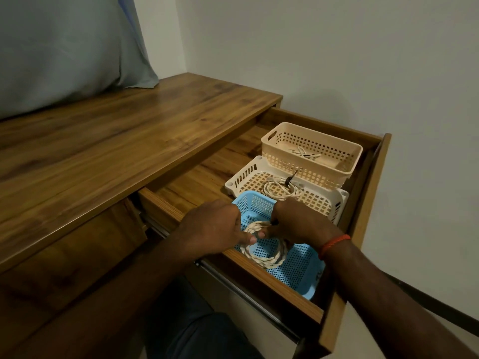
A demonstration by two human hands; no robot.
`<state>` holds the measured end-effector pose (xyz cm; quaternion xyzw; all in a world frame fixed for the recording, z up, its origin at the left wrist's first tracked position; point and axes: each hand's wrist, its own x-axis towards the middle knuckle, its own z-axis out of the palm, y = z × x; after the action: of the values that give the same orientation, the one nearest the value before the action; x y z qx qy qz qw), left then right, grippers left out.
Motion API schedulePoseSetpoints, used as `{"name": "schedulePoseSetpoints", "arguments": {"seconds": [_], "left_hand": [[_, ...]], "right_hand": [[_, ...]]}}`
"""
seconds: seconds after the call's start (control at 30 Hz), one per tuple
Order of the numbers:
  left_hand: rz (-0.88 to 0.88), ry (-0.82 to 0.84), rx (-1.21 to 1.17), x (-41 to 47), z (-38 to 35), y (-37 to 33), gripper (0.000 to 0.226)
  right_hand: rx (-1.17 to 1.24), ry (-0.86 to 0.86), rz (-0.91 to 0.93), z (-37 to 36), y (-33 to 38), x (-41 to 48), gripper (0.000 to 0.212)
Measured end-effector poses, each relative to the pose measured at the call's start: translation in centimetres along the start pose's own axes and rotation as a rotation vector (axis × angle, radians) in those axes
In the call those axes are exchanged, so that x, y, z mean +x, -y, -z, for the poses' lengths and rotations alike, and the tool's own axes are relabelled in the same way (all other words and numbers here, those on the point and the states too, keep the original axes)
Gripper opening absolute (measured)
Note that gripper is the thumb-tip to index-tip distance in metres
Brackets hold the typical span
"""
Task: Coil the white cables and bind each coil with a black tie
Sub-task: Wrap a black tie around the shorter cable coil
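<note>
A coiled white braided cable (267,257) lies in the blue basket (298,270) at the front of the open drawer. My left hand (215,226) grips the coil's near-left side with thumb and fingers. My right hand (298,224) pinches the coil's top, where a small black tie (274,223) shows at its fingertips. A second white cable coil (280,190) bound with a black tie (289,179) rests in the white basket (334,200) behind. The beige basket (285,159) at the back holds a few loose ties (305,153).
The wooden drawer (368,193) is pulled out from a wooden desk (108,146). Its left half shows bare wood (197,182). A grey curtain (77,47) hangs at the back left and a pale wall stands to the right.
</note>
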<state>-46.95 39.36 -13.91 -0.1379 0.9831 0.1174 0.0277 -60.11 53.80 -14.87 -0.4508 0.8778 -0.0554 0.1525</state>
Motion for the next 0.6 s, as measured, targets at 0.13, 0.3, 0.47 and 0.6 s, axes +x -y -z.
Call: {"name": "schedulePoseSetpoints", "arguments": {"seconds": [0.13, 0.3, 0.47, 0.6], "left_hand": [[-0.067, -0.149, 0.036, -0.3, 0.1, -0.1, 0.048], [-0.252, -0.143, -0.043, -0.3, 0.7, -0.7, 0.050], [-0.448, 0.225, -0.156, -0.4, 1.8, -1.6, 0.056], [-0.541, 0.223, -0.240, -0.6, 1.6, -1.2, 0.046]], "right_hand": [[-0.172, -0.198, -0.038, 0.9, -0.5, -1.3, 0.053], [-0.167, -0.484, -0.147, 2.7, -2.5, -3.9, 0.048], [-0.250, -0.549, -0.434, 3.9, -5.5, -6.2, 0.049], [-0.183, -0.534, -0.533, 3.5, -6.7, -6.1, 0.034]]}}
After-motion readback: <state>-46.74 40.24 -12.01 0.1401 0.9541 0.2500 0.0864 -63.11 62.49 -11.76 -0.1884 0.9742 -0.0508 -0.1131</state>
